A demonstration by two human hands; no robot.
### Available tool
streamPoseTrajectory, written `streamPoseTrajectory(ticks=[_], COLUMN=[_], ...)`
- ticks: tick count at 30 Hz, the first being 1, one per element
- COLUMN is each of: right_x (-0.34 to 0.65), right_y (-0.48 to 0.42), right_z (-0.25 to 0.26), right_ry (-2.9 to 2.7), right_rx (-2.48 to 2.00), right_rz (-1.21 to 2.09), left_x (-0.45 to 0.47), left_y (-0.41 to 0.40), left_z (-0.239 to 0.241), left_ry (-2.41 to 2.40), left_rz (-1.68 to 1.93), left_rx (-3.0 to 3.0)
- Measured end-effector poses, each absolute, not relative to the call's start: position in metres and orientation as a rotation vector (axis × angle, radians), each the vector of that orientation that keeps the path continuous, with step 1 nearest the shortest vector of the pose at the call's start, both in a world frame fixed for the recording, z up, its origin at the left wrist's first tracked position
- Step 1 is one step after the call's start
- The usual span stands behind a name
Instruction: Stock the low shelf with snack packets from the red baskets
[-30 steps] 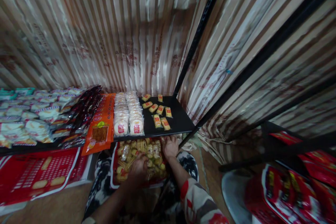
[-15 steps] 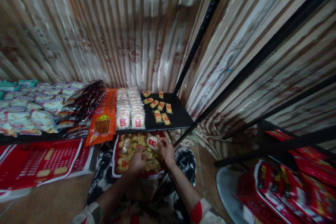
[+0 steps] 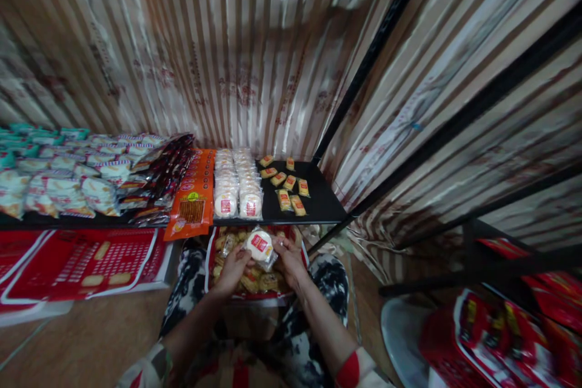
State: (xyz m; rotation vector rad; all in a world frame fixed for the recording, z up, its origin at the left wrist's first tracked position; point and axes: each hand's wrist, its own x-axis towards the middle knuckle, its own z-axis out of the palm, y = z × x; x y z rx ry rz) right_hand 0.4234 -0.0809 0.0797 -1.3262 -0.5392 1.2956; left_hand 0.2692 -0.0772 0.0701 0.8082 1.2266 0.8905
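Observation:
A round white rice cracker (image 3: 259, 247) in clear wrap with a red label is held up between my hands. My left hand (image 3: 233, 270) pinches its left edge. On its right side, my right hand (image 3: 290, 259) grips the wrapper. Just below both hands is a red bag or box with a white rim (image 3: 210, 254), full of yellow wrapped snacks (image 3: 252, 282). Two rows of the same white crackers (image 3: 239, 185) stand on the black shelf (image 3: 318, 209) beyond. To their right, several small yellow packets (image 3: 291, 185) lie loosely on the shelf.
An orange packet (image 3: 193, 194) overhangs the shelf edge, beside dark packets (image 3: 170, 173) and piled white ones (image 3: 97, 185). Red packaging (image 3: 86, 267) sits below left. Black shelf posts (image 3: 368, 66) slant on the right, near red packs (image 3: 495, 339) and a grey tub (image 3: 400, 333).
The rice cracker has come up out of the snacks and turned face-up. My left hand has moved from the snacks to its edge. The view has shifted slightly left.

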Motion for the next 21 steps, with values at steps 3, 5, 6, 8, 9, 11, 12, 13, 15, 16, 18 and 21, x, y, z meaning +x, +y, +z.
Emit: streamPoseTrajectory(ticks=[3,5,6,8,9,11,12,13,15,16,18,21], right_x=[0.417,0.413,0.411,0.408,0.407,0.403,0.401,0.399,0.395,0.392,0.386,0.38], right_y=[-0.083,-0.083,-0.083,-0.084,-0.084,-0.086,-0.087,-0.088,-0.092,-0.093,-0.095,-0.095], right_z=[0.083,0.085,0.087,0.09,0.092,0.094,0.095,0.094,0.093,0.091,0.088,0.085], right_ry=[-0.457,-0.423,-0.415,-0.404,-0.399,-0.381,-0.371,-0.364,-0.376,-0.405,-0.49,-0.615], right_rx=[-1.304,-1.298,-1.295,-1.276,-1.258,-1.228,-1.221,-1.221,-1.238,-1.247,-1.263,-1.275], right_rz=[1.363,1.38,1.379,1.389,1.402,1.431,1.44,1.443,1.433,1.422,1.39,1.31], left_x=[0.268,0.267,0.267,0.267,0.267,0.267,0.268,0.268,0.269,0.269,0.27,0.272], left_y=[-0.076,-0.075,-0.074,-0.075,-0.075,-0.077,-0.079,-0.08,-0.081,-0.082,-0.083,-0.087], left_z=[0.077,0.079,0.08,0.081,0.081,0.082,0.082,0.083,0.085,0.085,0.087,0.085], left_ry=[1.204,1.222,1.225,1.229,1.23,1.211,1.195,1.177,1.147,1.137,1.118,1.096], left_rz=[0.962,0.986,0.993,1.005,1.009,1.027,1.036,1.045,1.064,1.076,1.099,1.051], left_rx=[0.686,0.658,0.65,0.624,0.614,0.574,0.55,0.526,0.491,0.478,0.432,0.31])
